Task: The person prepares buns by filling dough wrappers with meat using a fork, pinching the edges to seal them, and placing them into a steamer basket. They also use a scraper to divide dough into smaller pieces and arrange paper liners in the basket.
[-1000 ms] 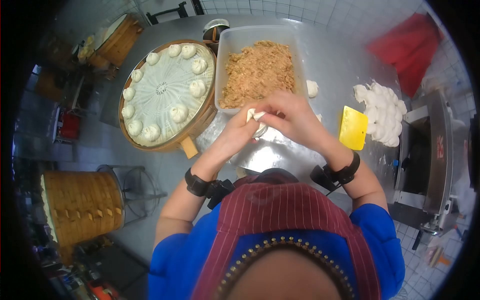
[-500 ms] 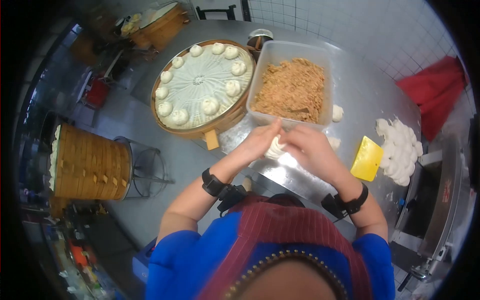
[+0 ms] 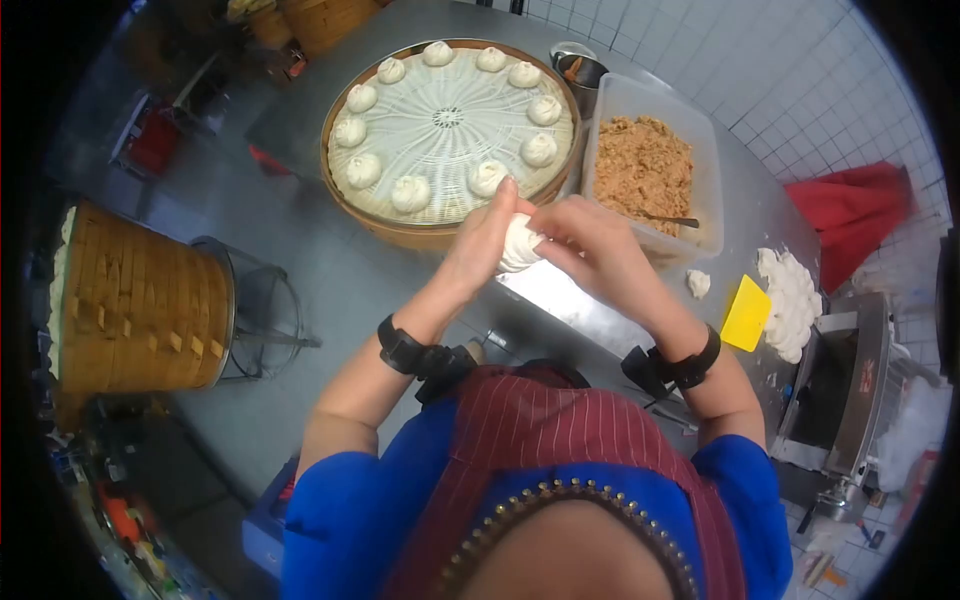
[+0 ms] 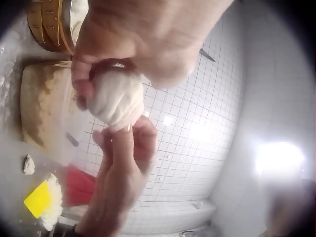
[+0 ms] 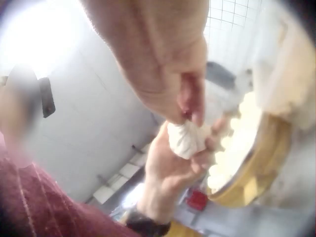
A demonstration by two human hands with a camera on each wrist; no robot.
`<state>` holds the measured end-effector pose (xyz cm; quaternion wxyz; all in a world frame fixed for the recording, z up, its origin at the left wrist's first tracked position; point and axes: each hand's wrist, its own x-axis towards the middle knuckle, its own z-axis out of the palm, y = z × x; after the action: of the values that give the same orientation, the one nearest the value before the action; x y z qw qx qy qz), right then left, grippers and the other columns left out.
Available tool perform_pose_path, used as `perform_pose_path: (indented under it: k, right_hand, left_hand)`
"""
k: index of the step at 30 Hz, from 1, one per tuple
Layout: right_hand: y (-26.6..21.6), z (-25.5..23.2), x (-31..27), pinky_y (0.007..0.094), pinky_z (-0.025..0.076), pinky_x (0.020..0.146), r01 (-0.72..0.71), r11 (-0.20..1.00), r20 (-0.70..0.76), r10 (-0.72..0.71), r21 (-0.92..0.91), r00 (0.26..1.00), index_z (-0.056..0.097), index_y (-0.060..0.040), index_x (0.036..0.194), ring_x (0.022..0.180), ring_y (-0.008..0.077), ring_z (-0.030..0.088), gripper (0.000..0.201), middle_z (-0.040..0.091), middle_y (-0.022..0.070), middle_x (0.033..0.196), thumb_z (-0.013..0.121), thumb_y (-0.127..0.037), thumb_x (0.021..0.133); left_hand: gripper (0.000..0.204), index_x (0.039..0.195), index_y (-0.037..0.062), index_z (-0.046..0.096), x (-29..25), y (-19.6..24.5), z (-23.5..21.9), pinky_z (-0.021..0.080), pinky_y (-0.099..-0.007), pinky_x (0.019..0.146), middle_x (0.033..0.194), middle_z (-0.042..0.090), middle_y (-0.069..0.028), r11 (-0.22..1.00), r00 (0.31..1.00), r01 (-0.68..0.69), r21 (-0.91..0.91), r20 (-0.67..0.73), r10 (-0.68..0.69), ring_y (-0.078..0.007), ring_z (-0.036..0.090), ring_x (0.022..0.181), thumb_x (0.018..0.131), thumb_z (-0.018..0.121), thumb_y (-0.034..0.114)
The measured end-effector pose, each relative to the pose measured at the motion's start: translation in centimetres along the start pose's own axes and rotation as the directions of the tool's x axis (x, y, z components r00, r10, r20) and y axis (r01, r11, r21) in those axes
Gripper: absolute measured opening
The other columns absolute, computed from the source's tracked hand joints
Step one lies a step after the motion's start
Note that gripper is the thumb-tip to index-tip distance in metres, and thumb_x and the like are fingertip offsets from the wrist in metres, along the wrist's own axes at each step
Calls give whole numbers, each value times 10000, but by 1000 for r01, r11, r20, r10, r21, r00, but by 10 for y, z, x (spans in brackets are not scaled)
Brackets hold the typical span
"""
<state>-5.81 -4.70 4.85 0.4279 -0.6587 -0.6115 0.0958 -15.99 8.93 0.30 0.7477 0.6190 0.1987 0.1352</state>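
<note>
A pleated white dough bun [image 3: 519,245] is between both hands, in front of a round bamboo steamer tray [image 3: 430,238]. The left hand [image 3: 478,250] cups the bun from its left side, fingers curled about it in the left wrist view, where the bun [image 4: 117,96] shows its folds. Thumb and fingertips of the right hand [image 3: 600,252] pinch the bun's gathered tip; the right wrist view shows this pinch on the bun [image 5: 185,139] from above. Several finished-looking buns [image 3: 410,193] stand in a ring on the tray's woven mat.
Right of the tray stands a plastic tub [image 3: 712,180] of brownish filling with a utensil in it. Further right lie a small dough piece [image 3: 698,284], a yellow scraper [image 3: 746,314], a dough mass [image 3: 790,310] and a red cloth [image 3: 855,215]. Stacked steamers [image 3: 150,310] stand at left.
Both hands, with the bun between them, have moved from in front of the filling tub to in front of the steamer tray. The head view has also shifted.
</note>
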Motion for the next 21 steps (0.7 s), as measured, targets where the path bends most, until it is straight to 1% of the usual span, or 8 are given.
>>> perform_pose_path:
  k: [1, 3, 4, 7, 11, 13, 15, 21]
  right_hand:
    - [-4, 6, 6, 347, 478, 640, -3, 1000, 5, 3, -3, 1000, 569, -58, 910, 719, 272, 589, 149, 566, 104, 812, 645, -36, 783]
    - [-12, 16, 17, 363, 481, 635, 92, 989, 67, -84, -114, 994, 567, -67, 920, 718, 295, 588, 159, 564, 107, 816, 641, -32, 784]
    - [-15, 20, 21, 363, 481, 635, 87, 990, 72, -79, -113, 994, 567, -67, 920, 718, 295, 588, 159, 564, 107, 816, 641, -32, 784]
    - [-18, 30, 38, 376, 482, 630, 176, 973, 108, -161, -148, 981, 566, -70, 931, 713, 299, 595, 173, 566, 109, 816, 643, -36, 780]
    - [-11, 43, 57, 357, 489, 633, 132, 983, 110, -118, -124, 987, 576, -58, 939, 722, 282, 606, 178, 575, 101, 823, 645, -21, 779]
    - [-3, 44, 63, 338, 494, 643, 141, 977, 144, -118, -162, 983, 588, -53, 944, 740, 263, 617, 175, 589, 93, 839, 642, -4, 786]
    - [7, 43, 68, 328, 496, 623, 276, 942, 140, -252, -189, 958, 585, -47, 959, 727, 255, 617, 203, 587, 95, 829, 654, -13, 771]
    - [26, 40, 80, 341, 494, 603, 426, 883, 115, -410, -199, 905, 532, -70, 944, 708, 245, 583, 248, 514, 87, 775, 620, -40, 715]
  left_hand:
    - [621, 929, 13, 616, -1, 5, -15, 468, -232, 575, 735, 609, -60, 1000, 1000, 1, -6, 0, -1, -115, 592, 653, 975, 264, 523]
    - [644, 890, 17, 611, -2, 11, -40, 442, -241, 466, 668, 595, -62, 970, 962, 226, 94, 133, -237, -132, 573, 537, 972, 236, 534]
    - [672, 876, 17, 604, -1, 9, -48, 421, -251, 400, 642, 590, -69, 962, 953, 266, 64, 133, -272, -145, 554, 470, 964, 216, 559]
    - [658, 931, 45, 610, -2, 10, -63, 475, -247, 424, 708, 620, -76, 958, 951, 288, -9, 122, -285, -141, 609, 540, 953, 227, 580]
    - [666, 990, 29, 614, 1, 12, -72, 510, -257, 457, 748, 627, -73, 950, 965, 255, -179, 107, -239, -131, 631, 620, 958, 225, 568]
    - [668, 966, 0, 622, -1, 23, -69, 458, -247, 449, 680, 610, -69, 970, 988, 99, -222, -93, -122, -125, 572, 530, 969, 236, 544]
    - [656, 975, -1, 626, -1, 24, -73, 448, -235, 440, 686, 613, -61, 977, 991, 74, -198, -94, -94, -115, 569, 535, 973, 242, 531]
    - [622, 938, 10, 630, 13, 28, -77, 393, -202, 382, 667, 604, -52, 992, 991, 105, -63, -77, -110, -101, 546, 502, 981, 250, 501]
